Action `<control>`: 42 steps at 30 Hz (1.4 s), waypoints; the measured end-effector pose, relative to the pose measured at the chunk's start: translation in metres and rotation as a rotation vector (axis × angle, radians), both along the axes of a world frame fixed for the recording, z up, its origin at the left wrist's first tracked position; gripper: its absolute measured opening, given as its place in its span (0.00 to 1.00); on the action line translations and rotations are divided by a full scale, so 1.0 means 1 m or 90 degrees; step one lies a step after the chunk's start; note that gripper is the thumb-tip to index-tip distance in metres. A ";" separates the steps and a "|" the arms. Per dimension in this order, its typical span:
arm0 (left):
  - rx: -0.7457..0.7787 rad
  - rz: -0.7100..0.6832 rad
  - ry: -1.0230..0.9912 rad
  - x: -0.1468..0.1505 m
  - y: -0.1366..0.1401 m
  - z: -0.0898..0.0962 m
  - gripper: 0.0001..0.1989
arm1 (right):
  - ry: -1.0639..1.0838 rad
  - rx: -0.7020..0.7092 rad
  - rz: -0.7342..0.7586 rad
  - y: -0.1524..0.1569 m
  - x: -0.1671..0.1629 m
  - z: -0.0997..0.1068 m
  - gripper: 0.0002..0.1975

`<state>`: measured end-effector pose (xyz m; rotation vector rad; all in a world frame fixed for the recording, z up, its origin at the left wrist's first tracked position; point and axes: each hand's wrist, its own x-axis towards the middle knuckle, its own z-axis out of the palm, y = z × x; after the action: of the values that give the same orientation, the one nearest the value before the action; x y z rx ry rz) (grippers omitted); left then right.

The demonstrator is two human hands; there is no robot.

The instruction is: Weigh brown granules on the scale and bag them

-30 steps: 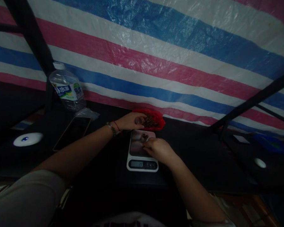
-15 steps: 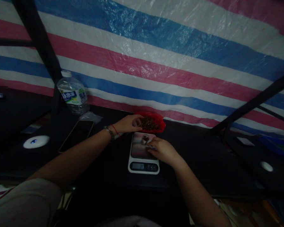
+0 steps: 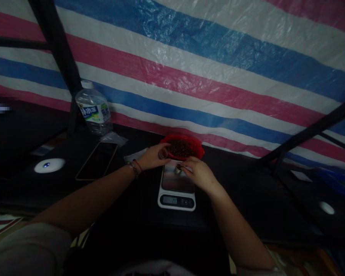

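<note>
A small clear round cup (image 3: pixel 162 154) is in my left hand (image 3: pixel 153 156), with thumb and fingers curled round it beside the red plastic bag (image 3: pixel 200 150). Loose brown bits (image 3: pixel 180 148), too small to name, fill the bag. On the plate of a white kitchen scale (image 3: pixel 176 207) stands a small light-coloured container (image 3: pixel 177 170) with something dark at its top. My right hand (image 3: pixel 199 174) reaches over the plate from the right, its fingertips closed at the container's rim. The scale's display is lit. Exactly what lies between the right fingertips is too dim to make out.
To the left lie a phone (image 3: pixel 97 160) and a white oval device (image 3: pixel 50 165). A large clear bottle (image 3: pixel 94 109) stands behind them, near crumpled clear plastic (image 3: pixel 115 138). A striped sheet (image 3: pixel 184 92) hangs along the back of the black table. A white oval object (image 3: pixel 327 207) lies far right.
My left hand has drawn back from the bag's contents with the clear cup. My right fingers have moved up the scale plate to the small container's rim. The view has shifted slightly.
</note>
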<state>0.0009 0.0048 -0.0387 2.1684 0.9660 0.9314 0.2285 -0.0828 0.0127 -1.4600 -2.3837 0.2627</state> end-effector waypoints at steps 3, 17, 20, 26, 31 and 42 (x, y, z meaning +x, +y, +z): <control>-0.002 -0.005 0.010 0.002 -0.003 -0.002 0.31 | -0.006 -0.005 0.016 0.008 -0.005 -0.005 0.24; 0.014 0.020 0.005 -0.003 0.003 -0.003 0.30 | 0.101 -0.002 -0.023 0.005 -0.004 -0.011 0.16; 0.007 0.024 0.004 -0.002 0.002 -0.002 0.30 | 0.140 -0.038 0.000 0.005 -0.003 -0.011 0.15; 0.004 0.025 -0.001 -0.003 0.000 0.002 0.32 | 0.137 -0.034 0.003 0.007 -0.001 -0.020 0.16; -0.029 0.026 0.006 -0.001 -0.003 0.004 0.37 | 0.086 -0.048 0.022 0.008 0.006 -0.023 0.28; -0.053 0.014 0.008 -0.004 0.000 -0.002 0.16 | -0.054 -0.029 0.105 0.108 -0.015 0.005 0.17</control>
<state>-0.0030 0.0047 -0.0402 2.1003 1.0182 0.8733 0.2133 0.0249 0.0178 -1.3190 -2.5875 0.3031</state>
